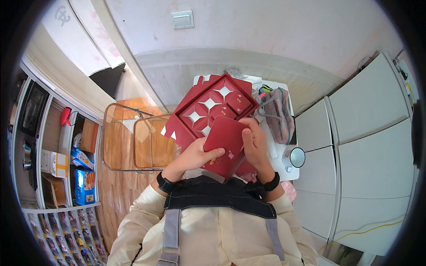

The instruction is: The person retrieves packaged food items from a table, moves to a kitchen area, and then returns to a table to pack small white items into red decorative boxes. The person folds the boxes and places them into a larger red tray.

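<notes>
Between both hands, close to my apron, is a red cardboard piece (225,136) with small printed decorations and rounded corners. My left hand (196,156) grips its left side, the thumb lying on its face. On the right edge, the fingers of my right hand (255,141) are curled around it. Just beyond lies a red gift box tray (186,116) with star-shaped white gaps between its folded inserts; small decorated red boxes (240,102) sit in its right part. Flat red cardboard (176,128) shows under the tray.
A white table (284,171) carries an enamel mug (295,157) and a grey patterned pouch (281,116) at the right. A clear-backed folding chair (116,139) stands left, beside shelves (70,133). White cabinets (369,159) are at the right, a wall (233,30) ahead.
</notes>
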The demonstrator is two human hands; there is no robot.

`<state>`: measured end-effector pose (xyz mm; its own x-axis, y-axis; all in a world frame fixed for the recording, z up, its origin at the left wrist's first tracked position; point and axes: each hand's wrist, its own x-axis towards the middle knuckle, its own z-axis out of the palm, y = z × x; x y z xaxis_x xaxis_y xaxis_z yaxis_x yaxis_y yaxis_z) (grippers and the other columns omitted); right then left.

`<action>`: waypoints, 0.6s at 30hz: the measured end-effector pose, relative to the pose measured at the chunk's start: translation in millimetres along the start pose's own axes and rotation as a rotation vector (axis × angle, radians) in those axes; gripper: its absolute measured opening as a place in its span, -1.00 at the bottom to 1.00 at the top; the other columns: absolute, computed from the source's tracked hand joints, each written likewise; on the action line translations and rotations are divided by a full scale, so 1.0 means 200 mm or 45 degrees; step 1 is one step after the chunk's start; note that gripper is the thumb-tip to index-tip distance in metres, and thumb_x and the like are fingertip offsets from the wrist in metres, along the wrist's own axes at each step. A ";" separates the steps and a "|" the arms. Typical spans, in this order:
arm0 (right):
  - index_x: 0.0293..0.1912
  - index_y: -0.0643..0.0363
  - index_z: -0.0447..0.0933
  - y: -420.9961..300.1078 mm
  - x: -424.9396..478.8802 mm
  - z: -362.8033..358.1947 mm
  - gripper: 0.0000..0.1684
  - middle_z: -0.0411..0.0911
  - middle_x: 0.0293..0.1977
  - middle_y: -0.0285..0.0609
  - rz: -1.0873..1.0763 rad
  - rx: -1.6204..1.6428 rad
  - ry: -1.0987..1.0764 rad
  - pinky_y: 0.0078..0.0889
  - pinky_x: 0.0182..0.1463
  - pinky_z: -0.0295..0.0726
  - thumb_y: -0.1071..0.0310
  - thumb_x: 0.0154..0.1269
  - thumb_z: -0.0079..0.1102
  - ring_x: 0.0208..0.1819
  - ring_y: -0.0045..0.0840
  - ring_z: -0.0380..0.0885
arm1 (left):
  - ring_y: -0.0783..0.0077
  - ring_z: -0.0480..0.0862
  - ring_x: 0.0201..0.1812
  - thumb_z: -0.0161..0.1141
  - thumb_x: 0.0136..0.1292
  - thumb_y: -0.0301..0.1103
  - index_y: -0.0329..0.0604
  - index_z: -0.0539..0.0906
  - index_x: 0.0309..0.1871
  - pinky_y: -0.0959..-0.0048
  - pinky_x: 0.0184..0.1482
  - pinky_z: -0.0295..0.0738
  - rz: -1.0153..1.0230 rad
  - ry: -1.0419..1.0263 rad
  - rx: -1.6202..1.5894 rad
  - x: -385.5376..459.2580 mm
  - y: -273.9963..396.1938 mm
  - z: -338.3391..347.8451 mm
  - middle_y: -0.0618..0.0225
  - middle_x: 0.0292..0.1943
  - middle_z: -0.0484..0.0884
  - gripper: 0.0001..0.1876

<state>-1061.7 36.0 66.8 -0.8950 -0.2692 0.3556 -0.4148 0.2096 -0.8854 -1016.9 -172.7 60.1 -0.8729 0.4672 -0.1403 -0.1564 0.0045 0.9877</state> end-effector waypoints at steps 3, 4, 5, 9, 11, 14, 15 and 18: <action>0.16 0.25 0.30 0.01 0.00 0.04 -0.45 0.36 0.11 -0.06 -0.083 0.230 0.074 -0.30 0.22 0.33 0.25 0.27 0.23 0.10 -0.34 0.39 | 0.55 0.47 0.13 0.14 0.41 -0.28 -0.21 0.20 0.42 0.49 0.16 0.39 -0.003 0.173 -0.229 0.00 0.00 0.01 0.35 0.11 0.53 -0.41; 0.21 0.25 0.24 0.00 -0.01 0.04 -0.37 0.32 0.15 -0.07 -0.081 0.214 0.056 -0.31 0.24 0.32 0.25 0.25 0.26 0.13 -0.35 0.37 | 0.55 0.45 0.15 0.13 0.42 -0.28 -0.20 0.17 0.44 0.49 0.17 0.38 0.032 0.280 -0.297 0.00 -0.01 0.02 0.35 0.14 0.51 -0.39; 0.26 0.24 0.18 0.00 -0.02 0.04 -0.29 0.28 0.18 -0.07 -0.078 0.199 0.038 -0.31 0.26 0.30 0.25 0.23 0.29 0.15 -0.36 0.35 | 0.54 0.43 0.18 0.11 0.43 -0.29 -0.20 0.13 0.46 0.48 0.18 0.38 0.067 0.387 -0.365 -0.01 -0.01 0.03 0.34 0.17 0.48 -0.38; 0.30 0.25 0.13 0.01 -0.04 0.10 -0.26 0.25 0.21 -0.05 -0.027 0.327 -0.021 -0.35 0.32 0.25 0.32 0.23 0.27 0.20 -0.34 0.33 | 0.45 0.37 0.26 0.09 0.44 -0.32 -0.05 -0.06 0.52 0.44 0.23 0.37 0.071 0.409 -0.639 -0.01 0.01 -0.01 0.29 0.29 0.33 -0.29; 0.31 0.26 0.13 -0.02 -0.05 0.14 -0.28 0.24 0.22 -0.04 0.028 0.430 0.005 -0.35 0.33 0.24 0.33 0.26 0.23 0.22 -0.33 0.31 | 0.42 0.32 0.29 0.07 0.45 -0.29 0.02 -0.15 0.52 0.42 0.24 0.36 0.090 0.385 -0.681 -0.01 0.03 0.00 0.23 0.31 0.27 -0.26; 0.26 0.29 0.22 0.00 -0.05 0.11 -0.43 0.28 0.19 -0.02 0.017 0.239 -0.132 -0.36 0.28 0.30 0.36 0.32 0.09 0.15 -0.32 0.37 | 0.41 0.24 0.33 0.04 0.47 -0.21 -0.09 -0.09 0.49 0.38 0.30 0.27 0.041 0.435 -0.443 -0.04 -0.09 -0.01 0.19 0.33 0.22 -0.31; 0.24 0.30 0.25 0.00 -0.06 0.11 -0.47 0.30 0.17 -0.02 0.034 0.206 -0.164 -0.36 0.26 0.32 0.36 0.34 0.07 0.12 -0.32 0.39 | 0.41 0.25 0.33 0.04 0.47 -0.20 -0.13 -0.07 0.48 0.38 0.31 0.26 0.066 0.409 -0.364 -0.06 -0.11 0.00 0.19 0.34 0.22 -0.32; 0.11 0.31 0.41 -0.02 -0.09 0.11 -0.62 0.34 0.12 -0.02 -0.026 0.116 -0.224 -0.39 0.17 0.38 0.39 0.34 0.02 0.05 -0.33 0.42 | 0.42 0.24 0.33 0.03 0.47 -0.19 -0.25 -0.01 0.44 0.40 0.33 0.20 0.093 0.350 -0.153 -0.09 -0.08 0.03 0.18 0.34 0.22 -0.34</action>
<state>-1040.9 19.1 57.7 -0.8409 -0.4343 0.3228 -0.4087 0.1189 -0.9049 -995.1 -175.9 46.7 -0.9736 0.2055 -0.0990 -0.1279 -0.1325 0.9829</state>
